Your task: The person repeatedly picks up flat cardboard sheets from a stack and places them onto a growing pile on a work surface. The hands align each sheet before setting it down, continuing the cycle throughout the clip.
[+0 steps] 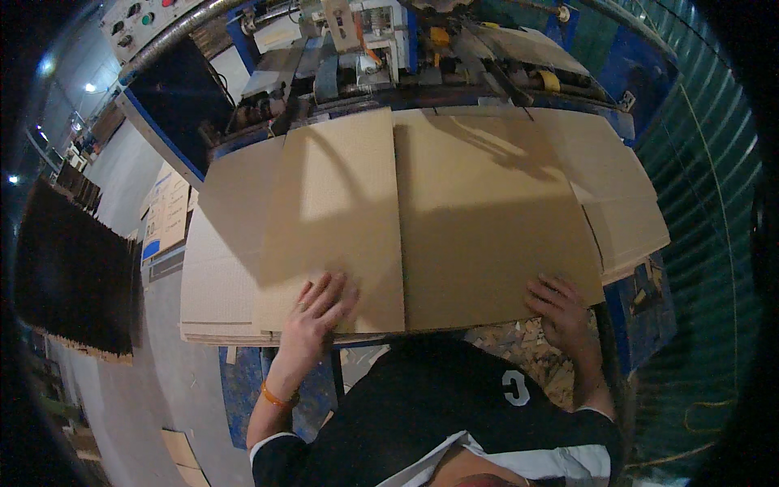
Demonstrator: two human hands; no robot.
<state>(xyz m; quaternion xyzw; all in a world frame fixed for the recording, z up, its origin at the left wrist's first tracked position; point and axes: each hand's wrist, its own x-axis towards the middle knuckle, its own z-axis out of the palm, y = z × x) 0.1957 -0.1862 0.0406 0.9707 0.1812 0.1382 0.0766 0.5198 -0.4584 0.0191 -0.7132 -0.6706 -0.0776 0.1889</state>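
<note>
A black short-sleeved shirt (pixel 422 398) has white-edged cuffs (pixel 273 441), white neck panels (pixel 568 464) and a curved white mark (pixel 515 388), with an orange left wristband (pixel 273 395) and, though blurred, seemingly a thin ring (pixel 302 303).

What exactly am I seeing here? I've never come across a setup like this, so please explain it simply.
It's one picture, from the left of two fisheye cameras worn on a person's head, looking down; that lens bends straight edges. There's no robot, just two bare hands.

The left hand, with an orange wristband, is spread on the left cardboard panel. The right hand has its fingers over the near-right part of the right cardboard panel. I can't tell whether it grips the edge.

More cardboard sheets show underneath, at both sides. Beyond them stands a blue-framed machine with rollers.
</note>
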